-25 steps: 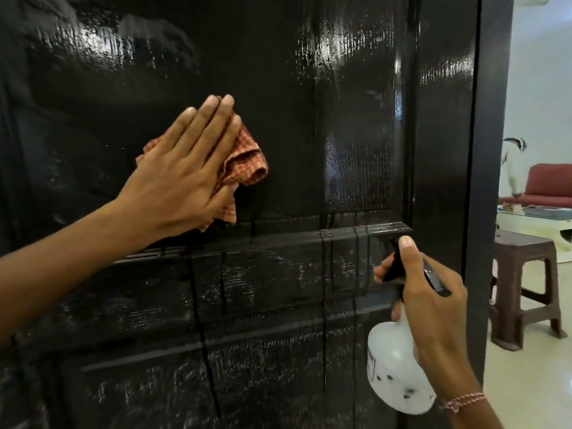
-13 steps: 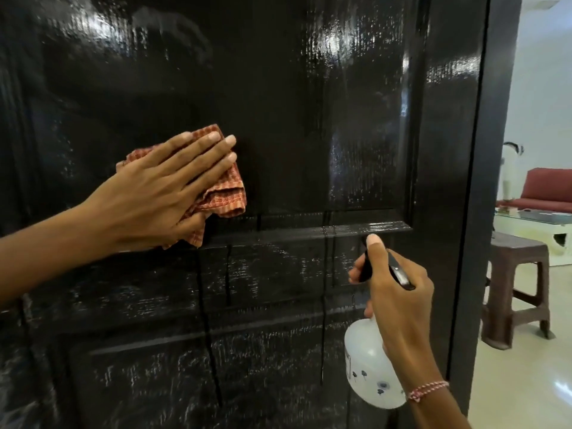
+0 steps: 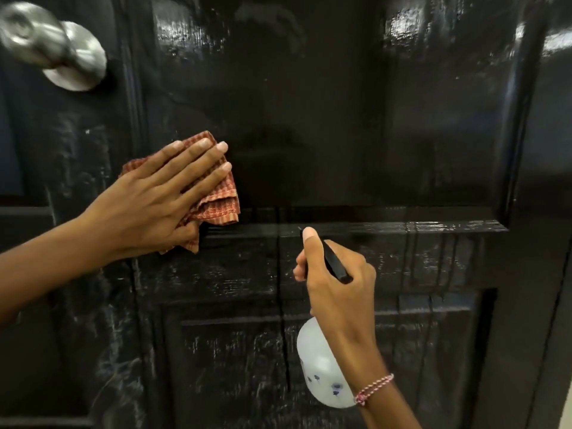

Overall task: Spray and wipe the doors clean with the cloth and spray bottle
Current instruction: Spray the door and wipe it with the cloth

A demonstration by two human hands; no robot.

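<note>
**Wiping under way on a wet black door (image 3: 340, 119)**

Below the doorknob (image 3: 52, 44), the left hand (image 3: 161, 199), fingers straight, presses the checked cloth (image 3: 221, 201) flat against the door. Further right, the right hand (image 3: 337, 283) is wrapped round the spray bottle (image 3: 322, 366), thumb on top. Streaks mark the lower half, so downward strokes look due next.

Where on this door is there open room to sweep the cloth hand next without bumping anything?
The upper panel is bare from the cloth under the left hand rightward to the right stile, above the ledge. Crowded: the knob up left, and below the ledge, where the right hand holds the spray bottle.
</note>
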